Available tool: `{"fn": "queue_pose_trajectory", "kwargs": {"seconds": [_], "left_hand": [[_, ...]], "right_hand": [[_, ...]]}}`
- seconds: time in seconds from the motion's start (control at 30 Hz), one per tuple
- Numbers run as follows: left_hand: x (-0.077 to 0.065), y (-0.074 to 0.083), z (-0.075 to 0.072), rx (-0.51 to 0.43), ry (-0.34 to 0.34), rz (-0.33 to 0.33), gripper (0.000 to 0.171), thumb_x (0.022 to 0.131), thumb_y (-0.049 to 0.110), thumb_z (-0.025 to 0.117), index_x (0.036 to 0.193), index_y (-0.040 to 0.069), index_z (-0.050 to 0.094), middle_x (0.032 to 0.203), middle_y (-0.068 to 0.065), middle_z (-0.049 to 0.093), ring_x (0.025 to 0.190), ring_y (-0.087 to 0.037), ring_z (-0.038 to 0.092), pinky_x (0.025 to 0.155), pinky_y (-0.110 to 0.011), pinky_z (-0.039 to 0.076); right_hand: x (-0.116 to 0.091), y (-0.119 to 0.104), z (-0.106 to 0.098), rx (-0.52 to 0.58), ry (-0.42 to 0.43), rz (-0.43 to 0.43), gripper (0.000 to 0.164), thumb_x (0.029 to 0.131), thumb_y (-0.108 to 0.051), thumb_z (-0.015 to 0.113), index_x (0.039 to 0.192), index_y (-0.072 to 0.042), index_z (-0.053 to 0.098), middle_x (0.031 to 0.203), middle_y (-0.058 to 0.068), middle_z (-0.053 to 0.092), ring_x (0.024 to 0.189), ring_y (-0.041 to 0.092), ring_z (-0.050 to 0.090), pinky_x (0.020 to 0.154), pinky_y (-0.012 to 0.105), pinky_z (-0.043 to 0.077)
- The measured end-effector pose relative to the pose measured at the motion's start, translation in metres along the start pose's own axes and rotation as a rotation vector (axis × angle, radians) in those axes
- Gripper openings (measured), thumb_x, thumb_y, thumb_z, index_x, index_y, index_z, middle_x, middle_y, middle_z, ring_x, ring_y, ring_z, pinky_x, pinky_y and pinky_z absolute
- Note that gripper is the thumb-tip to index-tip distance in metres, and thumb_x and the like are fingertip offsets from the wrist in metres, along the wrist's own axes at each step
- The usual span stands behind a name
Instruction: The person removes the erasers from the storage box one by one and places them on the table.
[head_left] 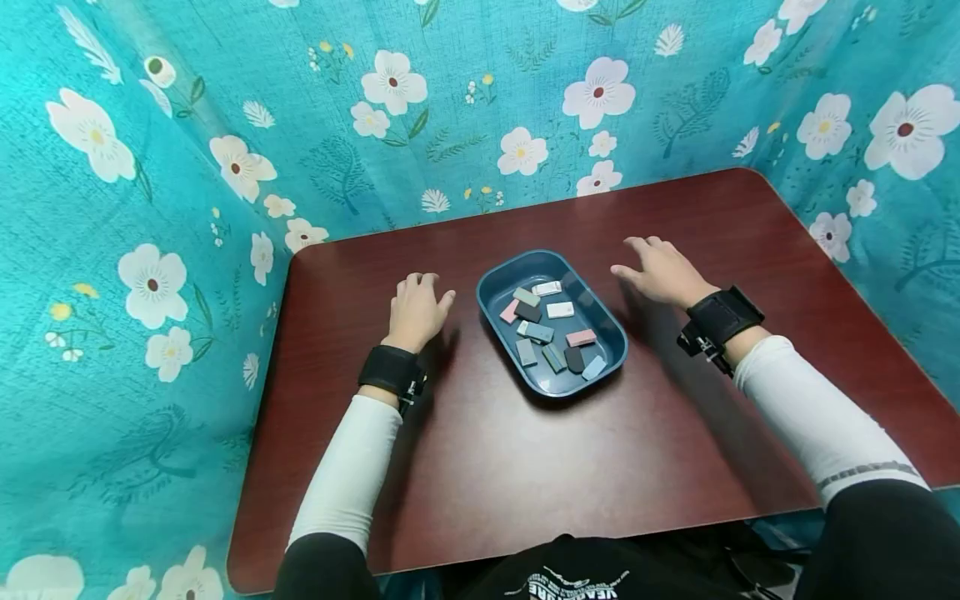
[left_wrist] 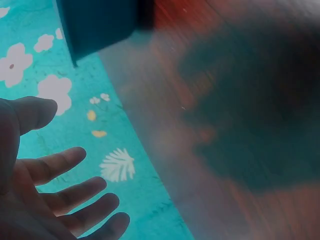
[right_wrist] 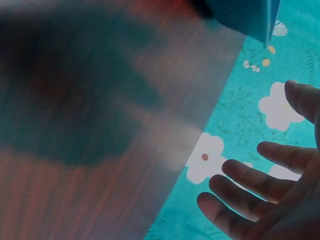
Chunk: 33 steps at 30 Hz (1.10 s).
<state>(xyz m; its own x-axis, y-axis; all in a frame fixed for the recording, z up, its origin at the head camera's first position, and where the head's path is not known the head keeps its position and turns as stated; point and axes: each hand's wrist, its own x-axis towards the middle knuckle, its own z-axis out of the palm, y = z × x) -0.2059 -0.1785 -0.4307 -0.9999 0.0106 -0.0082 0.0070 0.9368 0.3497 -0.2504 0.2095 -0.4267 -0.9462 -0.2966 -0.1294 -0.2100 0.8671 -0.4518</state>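
Observation:
A blue rectangular tray [head_left: 537, 267] holds several small blocks that look like erasers, among them a white block [head_left: 559, 310], a pink block [head_left: 581, 337], a black block [head_left: 574, 360] and a green block [head_left: 527, 297]. My left hand [head_left: 416, 312] hovers over the table to the left of the tray, apart from it, fingers spread and holding nothing. On the tray's other side, my right hand [head_left: 663, 271] is likewise raised and empty, fingers relaxed. Both wrist views show spread fingers, with a tray corner at the top edge.
The tray stands on a dark red-brown table [head_left: 525, 483] with rounded corners. A turquoise floral curtain [head_left: 450, 150] hangs along the far and side edges. Each wrist wears a black band, such as the right wristband [head_left: 722, 321]. Both hands cast shadows on the tabletop.

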Motion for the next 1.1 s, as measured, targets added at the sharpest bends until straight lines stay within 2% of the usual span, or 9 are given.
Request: {"fn": "queue_pose_trajectory", "kwargs": {"seconds": [0.33,0.5,0.6,0.8,0.93,1.1], "left_hand": [[-0.001,0.033,0.004,0.071,-0.04,0.065,0.053,0.099,0.04,0.052,0.141,0.008,0.048,0.137,-0.018,0.052,0.124,-0.033,0.052,0.101,-0.05,0.046],[-0.002,0.045,0.012,0.128,-0.039,0.105,0.051,0.098,0.039,0.055,0.137,0.007,0.05,0.118,-0.015,0.066,0.101,-0.029,0.066,0.087,-0.045,0.055],[-0.004,0.051,0.018,0.139,-0.029,0.125,0.049,0.098,0.038,0.056,0.135,0.006,0.053,0.111,-0.014,0.069,0.093,-0.028,0.069,0.081,-0.043,0.057],[-0.01,0.056,0.026,0.153,0.016,0.109,0.046,0.097,0.036,0.058,0.132,0.006,0.058,0.114,-0.015,0.066,0.091,-0.029,0.068,0.079,-0.043,0.057],[-0.015,0.056,0.032,0.15,0.055,0.11,0.043,0.096,0.033,0.061,0.128,0.005,0.062,0.109,-0.015,0.067,0.087,-0.029,0.067,0.075,-0.043,0.057],[-0.018,0.058,0.038,0.163,0.065,0.13,0.042,0.096,0.034,0.061,0.127,0.006,0.063,0.109,-0.014,0.067,0.089,-0.029,0.067,0.076,-0.042,0.057]], "right_hand": [[0.015,-0.047,0.004,-0.018,0.001,-0.091,0.065,0.098,-0.035,0.056,0.149,-0.001,0.034,0.146,0.029,0.039,0.133,0.044,0.04,0.106,0.06,0.037],[0.023,-0.078,0.015,-0.044,-0.007,-0.181,0.06,0.097,-0.032,0.059,0.144,0.0,0.041,0.141,0.025,0.048,0.128,0.04,0.049,0.104,0.055,0.043],[0.03,-0.095,0.025,-0.082,-0.031,-0.232,0.056,0.096,-0.031,0.061,0.141,0.0,0.047,0.137,0.023,0.054,0.124,0.037,0.054,0.101,0.05,0.046],[0.048,-0.129,0.049,-0.114,-0.143,-0.317,0.047,0.096,-0.026,0.061,0.135,-0.001,0.054,0.131,0.021,0.059,0.119,0.034,0.058,0.097,0.046,0.049],[0.054,-0.135,0.072,-0.145,-0.176,-0.369,0.034,0.095,-0.018,0.059,0.125,-0.001,0.062,0.117,0.019,0.064,0.105,0.032,0.061,0.089,0.042,0.051],[0.051,-0.128,0.089,-0.186,-0.129,-0.396,0.011,0.09,-0.008,0.063,0.099,-0.003,0.069,0.093,0.014,0.066,0.089,0.028,0.059,0.079,0.038,0.049]]}}
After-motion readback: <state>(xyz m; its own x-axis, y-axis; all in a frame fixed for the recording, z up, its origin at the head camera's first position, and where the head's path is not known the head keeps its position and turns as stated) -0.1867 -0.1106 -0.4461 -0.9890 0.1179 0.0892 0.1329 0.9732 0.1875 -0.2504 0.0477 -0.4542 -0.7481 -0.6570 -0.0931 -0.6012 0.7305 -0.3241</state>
